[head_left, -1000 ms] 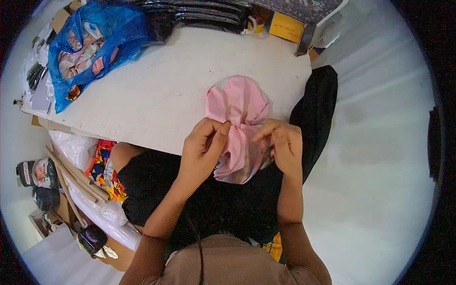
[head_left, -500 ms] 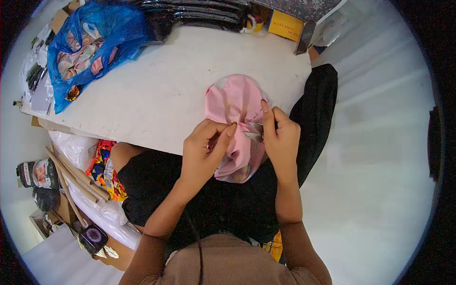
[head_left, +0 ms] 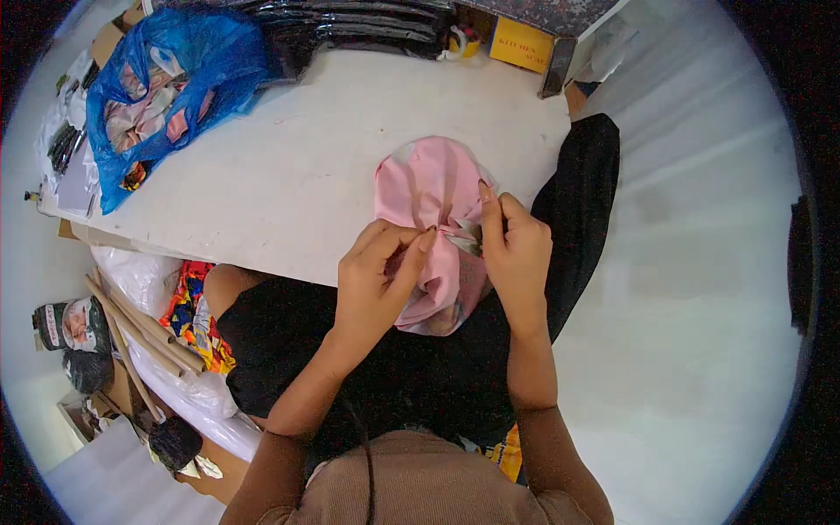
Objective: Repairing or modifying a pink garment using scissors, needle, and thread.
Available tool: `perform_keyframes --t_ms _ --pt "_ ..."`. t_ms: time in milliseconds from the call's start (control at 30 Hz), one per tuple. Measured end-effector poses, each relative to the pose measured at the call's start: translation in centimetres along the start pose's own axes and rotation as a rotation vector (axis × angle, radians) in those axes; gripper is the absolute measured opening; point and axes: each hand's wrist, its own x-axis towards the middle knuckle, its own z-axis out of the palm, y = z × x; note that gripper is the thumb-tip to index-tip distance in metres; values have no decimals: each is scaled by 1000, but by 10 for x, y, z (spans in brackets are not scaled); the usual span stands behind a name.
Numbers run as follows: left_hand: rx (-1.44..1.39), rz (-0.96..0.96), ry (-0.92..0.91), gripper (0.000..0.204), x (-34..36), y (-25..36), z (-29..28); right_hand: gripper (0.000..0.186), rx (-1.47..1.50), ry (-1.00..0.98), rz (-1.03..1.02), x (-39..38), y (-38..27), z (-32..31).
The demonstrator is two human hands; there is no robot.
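A pink, silky piece of cloth (head_left: 418, 181) with greyish-white printed patches lies over the table's near edge. It is gathered in creases toward its middle, and its lower part hangs over my lap. My left hand (head_left: 374, 273) pinches the gathered middle between thumb and forefinger. Just right of that pinch, my right hand (head_left: 520, 255) is closed on a fold at the cloth's right side, thumb pointing up. A pale patch of the cloth shows between the two hands. My right fingertips are partly hidden behind the thumb and the cloth.
On the white table (head_left: 289, 184) sits a blue plastic bag (head_left: 210, 57) filled with similar cloth pieces. Black plastic packs (head_left: 376, 31) and a yellow box (head_left: 521, 44) line the far edge. Cardboard tubes (head_left: 144, 328) lean at lower left. Black fabric (head_left: 577, 201) drapes beside the table's right end.
Both hands keep their pinch in nearly the same place. The fold between them has shifted slightly, and more of the printed lower cloth shows beside my right hand.
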Motion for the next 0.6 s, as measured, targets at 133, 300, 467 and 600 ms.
perform_keyframes --t_ms 133,300,467,600 --pt "-4 -3 -20 14 0 2 1 34 77 69 -49 0 1 3" --pt "4 -35 -50 15 -1 2 0 27 125 -18 23 -1 5 2" --pt "-6 -34 -55 16 -1 2 0 23 439 -126 141 0 4 -6" --pt "-19 -38 -42 17 0 1 -1 16 741 -223 138 0 -4 -13"
